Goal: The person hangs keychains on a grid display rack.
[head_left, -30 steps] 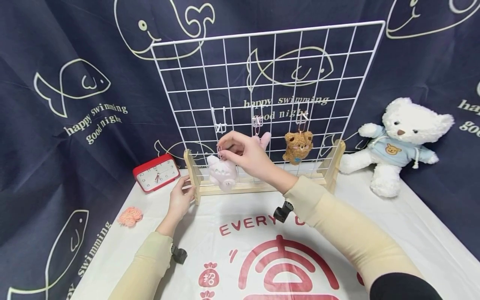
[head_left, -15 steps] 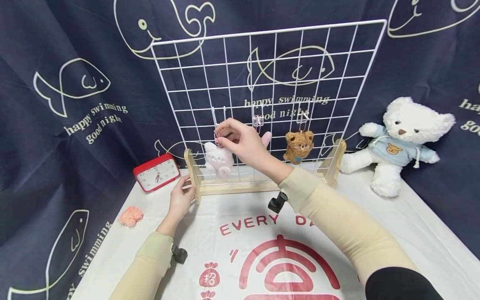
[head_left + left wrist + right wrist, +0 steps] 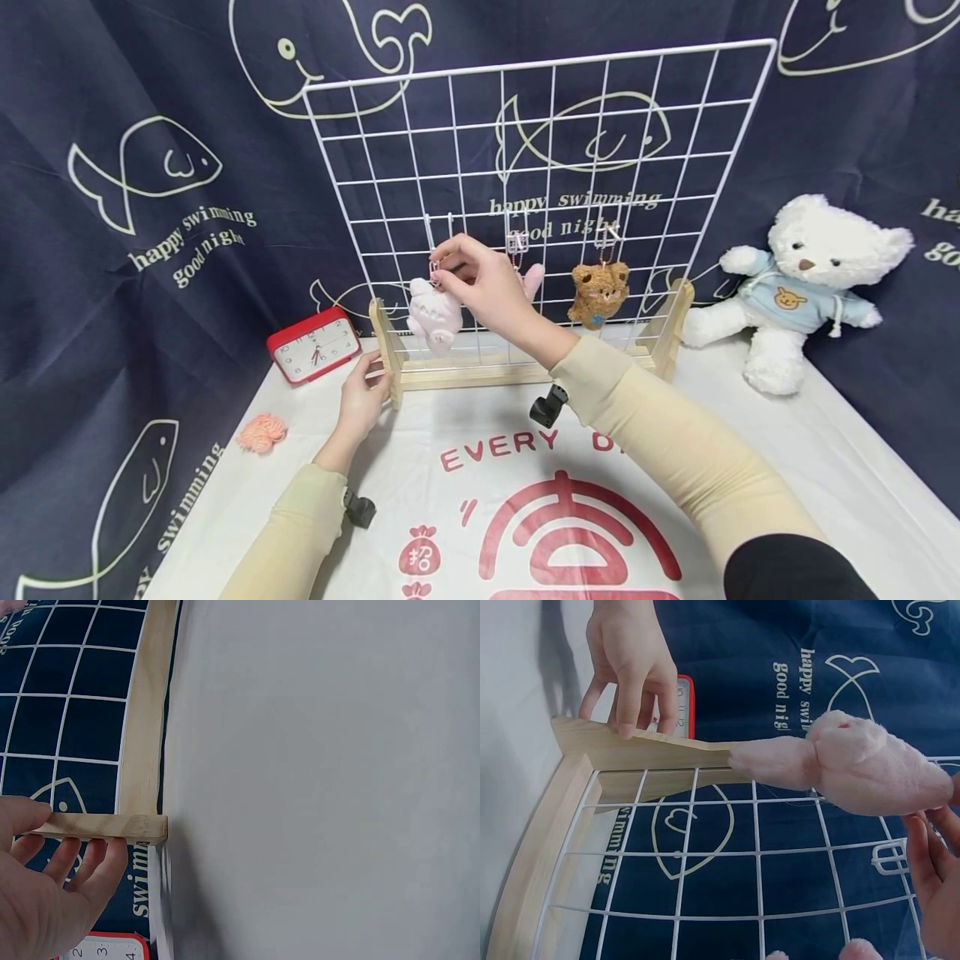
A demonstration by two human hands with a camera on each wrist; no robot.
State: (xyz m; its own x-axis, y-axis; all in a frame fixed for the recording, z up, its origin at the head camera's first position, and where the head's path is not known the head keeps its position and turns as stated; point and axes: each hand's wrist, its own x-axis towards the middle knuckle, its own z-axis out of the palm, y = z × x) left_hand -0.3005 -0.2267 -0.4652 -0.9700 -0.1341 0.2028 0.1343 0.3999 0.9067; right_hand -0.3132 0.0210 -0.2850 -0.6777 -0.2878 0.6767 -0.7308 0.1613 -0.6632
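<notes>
My right hand [image 3: 486, 282] pinches the chain of a pale pink plush keychain [image 3: 433, 318] at the left hook of a white wire grid rack [image 3: 551, 125]. The fingers hide most of that hook; whether the chain is over it I cannot tell. In the right wrist view the plush [image 3: 870, 765] hangs in front of the grid, near a white hook [image 3: 889, 857]. My left hand [image 3: 363, 402] holds the rack's left wooden foot [image 3: 388, 358]; in the left wrist view the thumb lies on one side of the wood [image 3: 105, 825] and the fingers on the other.
A pink plush [image 3: 532, 280], partly hidden behind my right hand, and a brown bear keychain [image 3: 598, 294] hang on the grid. A red clock [image 3: 313, 346] and a coral yarn bundle [image 3: 261, 433] lie left. A white teddy bear [image 3: 795, 292] sits right.
My right hand has raised the pale pink plush and brought it slightly left, up to the left hook. In the last half second it moved only a little. My left hand stays put.
</notes>
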